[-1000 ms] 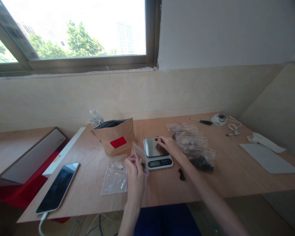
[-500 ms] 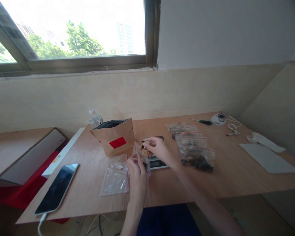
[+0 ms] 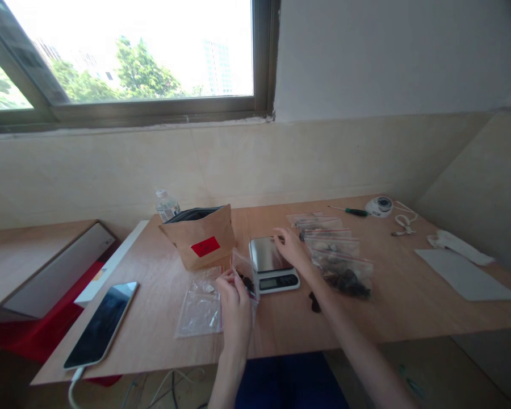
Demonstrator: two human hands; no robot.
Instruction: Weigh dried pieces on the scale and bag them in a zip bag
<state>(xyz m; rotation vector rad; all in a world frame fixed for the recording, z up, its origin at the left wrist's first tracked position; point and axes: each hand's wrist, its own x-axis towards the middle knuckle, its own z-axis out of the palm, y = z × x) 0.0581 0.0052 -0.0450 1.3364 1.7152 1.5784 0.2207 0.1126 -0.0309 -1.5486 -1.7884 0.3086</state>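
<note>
L hand (image 3: 234, 295) pinches small clear bag (image 3: 243, 274) upright nr table's (image 3: 153, 318) front edge, just left of scale (image 3: 272, 266); R hand (image 3: 290, 247), fingers loosely spread & empty, rests on scale's far-right corner.

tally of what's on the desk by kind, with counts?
Zip bags, filled, in the row right of the scale: 4, as far as the overlap shows
Zip bag held by left hand: 1
Flat zip bags: 1 or more
Scale, right hand at it: 1
Paper bag: 1
Phone: 1
Screwdriver: 1
Bottle: 1
Total: about 11
</note>
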